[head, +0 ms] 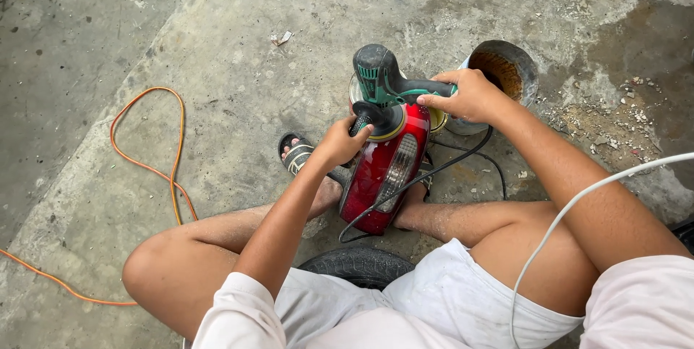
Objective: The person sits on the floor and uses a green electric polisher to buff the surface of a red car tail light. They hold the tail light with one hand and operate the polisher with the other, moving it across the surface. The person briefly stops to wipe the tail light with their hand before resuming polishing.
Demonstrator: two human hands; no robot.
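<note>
Between the person's bent legs, on the rough grey concrete floor [238,67], stands a glossy red vehicle tail-lamp housing with a pale ribbed lens [383,172]. It is propped steeply, its lower end resting on the floor near the feet and its upper end lifted away from the body; a judgement is that the legs and sandalled foot [296,155] hem it in so it cannot slide under pressure. Its long axis runs from about 7 o'clock at the bottom to 1 o'clock at the top, lens facing up toward the camera.

On its upper end sits a green and black electric polishing machine [379,85], its round pad pressed flat against the red surface. The left hand [341,141] is closed around the short black side grip at the machine's 8 o'clock. The right hand [470,95] is closed around the long rear handle, which points toward 3 o'clock. Two grips well apart likely steady the tool against twisting.

A black power cable [434,172] trails from the handle across the lamp. At 1 o'clock, just beyond the right hand, stands a dirty round metal tin [522,69]. An orange cord [155,161] loops at 9 o'clock, a white cable [578,201] crosses the right arm, and a black rubber tyre [358,266] lies under the person at 6 o'clock.
</note>
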